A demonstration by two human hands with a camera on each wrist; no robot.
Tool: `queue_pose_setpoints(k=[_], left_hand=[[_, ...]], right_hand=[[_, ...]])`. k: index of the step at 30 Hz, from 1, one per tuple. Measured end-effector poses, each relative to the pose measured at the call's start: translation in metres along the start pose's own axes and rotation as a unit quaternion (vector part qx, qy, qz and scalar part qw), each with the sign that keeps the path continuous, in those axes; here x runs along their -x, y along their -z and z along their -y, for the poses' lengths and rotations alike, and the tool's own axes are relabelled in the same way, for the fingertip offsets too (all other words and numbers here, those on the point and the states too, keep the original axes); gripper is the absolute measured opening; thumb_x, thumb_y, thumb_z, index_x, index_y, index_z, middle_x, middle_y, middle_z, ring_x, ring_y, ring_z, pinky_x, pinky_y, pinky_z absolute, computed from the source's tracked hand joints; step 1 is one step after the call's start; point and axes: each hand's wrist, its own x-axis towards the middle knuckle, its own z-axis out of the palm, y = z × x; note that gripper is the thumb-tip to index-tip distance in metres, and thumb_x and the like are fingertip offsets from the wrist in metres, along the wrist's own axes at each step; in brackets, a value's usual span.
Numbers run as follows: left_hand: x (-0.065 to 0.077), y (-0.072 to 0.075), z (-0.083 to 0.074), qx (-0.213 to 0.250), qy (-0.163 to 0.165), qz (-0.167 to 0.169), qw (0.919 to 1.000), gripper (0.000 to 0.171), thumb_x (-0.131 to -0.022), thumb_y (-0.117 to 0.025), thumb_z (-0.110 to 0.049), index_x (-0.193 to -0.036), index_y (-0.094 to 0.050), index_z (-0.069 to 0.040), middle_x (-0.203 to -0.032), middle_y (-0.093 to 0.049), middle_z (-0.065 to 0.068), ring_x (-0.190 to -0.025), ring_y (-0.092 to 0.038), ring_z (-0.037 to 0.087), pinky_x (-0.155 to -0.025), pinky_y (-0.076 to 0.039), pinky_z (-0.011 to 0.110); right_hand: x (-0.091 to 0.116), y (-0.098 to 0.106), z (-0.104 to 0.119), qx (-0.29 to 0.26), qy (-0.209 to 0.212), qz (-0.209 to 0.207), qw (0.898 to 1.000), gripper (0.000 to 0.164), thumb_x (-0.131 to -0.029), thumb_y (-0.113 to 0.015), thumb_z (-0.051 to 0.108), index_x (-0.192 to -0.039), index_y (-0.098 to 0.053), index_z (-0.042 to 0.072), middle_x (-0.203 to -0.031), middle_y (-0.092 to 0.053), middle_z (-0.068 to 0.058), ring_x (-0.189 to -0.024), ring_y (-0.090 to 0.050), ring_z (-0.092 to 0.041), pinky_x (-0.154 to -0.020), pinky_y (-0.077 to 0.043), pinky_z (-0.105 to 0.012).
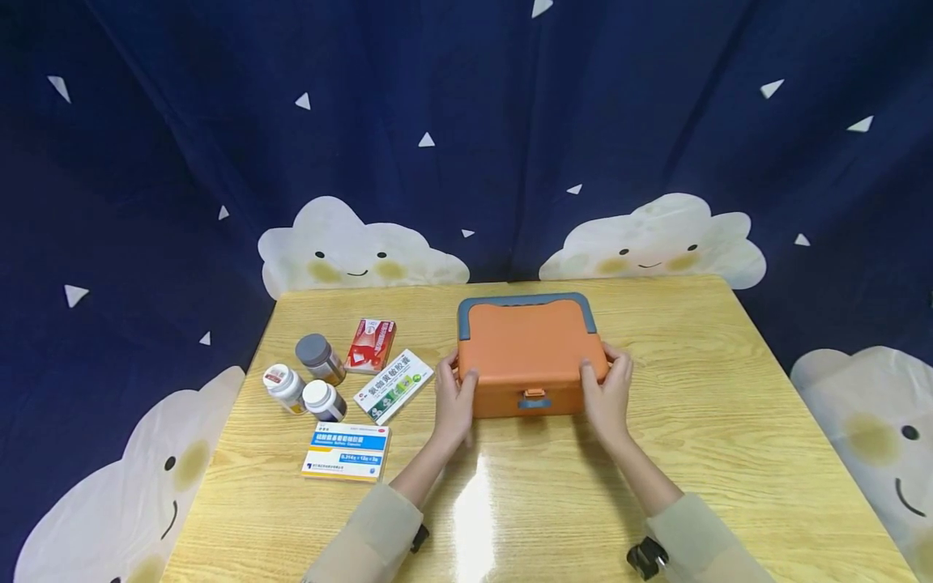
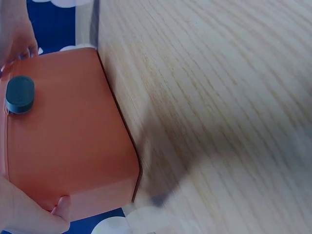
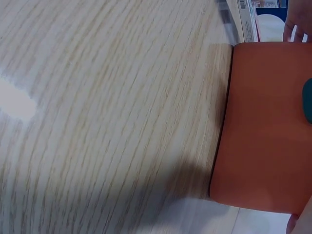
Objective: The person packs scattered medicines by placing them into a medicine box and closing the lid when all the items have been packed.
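Note:
An orange case (image 1: 528, 344) with a blue-grey handle (image 1: 525, 300) stands on the table, its lid down. A small latch (image 1: 534, 402) sits on the front side. My left hand (image 1: 453, 405) grips the left side of the case, thumb over the lid's front corner. On the opposite side my right hand (image 1: 609, 398) holds it the same way. The left wrist view shows the case's front wall (image 2: 73, 141) close up, with a hand at each end. The right wrist view has the case (image 3: 265, 126) at the right; most of the right hand is outside that frame.
Left of the case lie a red medicine box (image 1: 371, 346), a white-and-green box (image 1: 394, 387) and a blue-and-white box (image 1: 346, 452). A grey-capped bottle (image 1: 321, 359) and two white-capped bottles (image 1: 284, 389) stand beside them. A dark blue curtain (image 1: 510, 146) hangs behind the wooden table (image 1: 700, 405).

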Motion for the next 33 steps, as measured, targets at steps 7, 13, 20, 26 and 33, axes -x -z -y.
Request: queue_pose_setpoints(k=[7, 13, 20, 26, 33], left_hand=[[0.004, 0.004, 0.002, 0.006, -0.009, -0.004, 0.9999, 0.047, -0.088, -0.047, -0.013, -0.13, -0.034, 0.003, -0.121, -0.04, 0.018, -0.113, -0.04, 0.028, -0.096, -0.036, 0.041], [0.007, 0.008, 0.003, 0.004, -0.004, -0.006, 1.0, 0.047, -0.088, -0.047, -0.013, -0.129, -0.035, 0.003, -0.122, -0.04, 0.019, -0.112, -0.041, 0.031, -0.096, -0.036, 0.043], [0.013, 0.013, -0.005, 0.006, -0.002, -0.005, 1.0, 0.045, -0.089, -0.048, -0.008, -0.129, -0.034, 0.006, -0.122, -0.039, 0.021, -0.114, -0.04, 0.032, -0.098, -0.035, 0.045], [0.021, 0.02, -0.021, 0.003, -0.01, 0.001, 0.9999, 0.046, -0.09, -0.047, -0.007, -0.129, -0.032, 0.01, -0.122, -0.039, 0.024, -0.107, -0.044, 0.035, -0.092, -0.039, 0.045], [0.024, 0.022, -0.014, 0.001, -0.014, -0.005, 0.9999, 0.047, -0.091, -0.048, -0.013, -0.131, -0.032, 0.006, -0.124, -0.04, 0.021, -0.112, -0.04, 0.033, -0.096, -0.035, 0.046]], right_hand=[[0.006, -0.001, 0.002, -0.002, -0.006, 0.01, 1.0, 0.044, -0.089, -0.05, 0.014, -0.126, -0.034, -0.005, -0.123, -0.033, -0.021, -0.104, -0.037, -0.025, -0.082, -0.03, -0.031], [0.011, -0.001, 0.003, 0.0, 0.002, 0.009, 1.0, 0.042, -0.089, -0.051, 0.012, -0.124, -0.036, -0.005, -0.119, -0.035, -0.02, -0.102, -0.038, -0.023, -0.08, -0.03, -0.029], [0.016, -0.002, 0.004, -0.013, 0.024, 0.003, 1.0, 0.04, -0.088, -0.052, 0.008, -0.121, -0.037, -0.008, -0.116, -0.037, -0.021, -0.105, -0.038, -0.025, -0.084, -0.029, -0.027], [0.022, -0.002, 0.007, -0.016, 0.013, 0.007, 1.0, 0.041, -0.088, -0.053, 0.009, -0.122, -0.037, -0.005, -0.118, -0.036, -0.018, -0.104, -0.038, -0.02, -0.083, -0.031, -0.025], [0.028, -0.001, 0.012, -0.013, -0.003, 0.022, 1.0, 0.043, -0.089, -0.052, 0.011, -0.125, -0.035, -0.004, -0.121, -0.034, -0.02, -0.102, -0.039, -0.022, -0.077, -0.033, -0.023]])
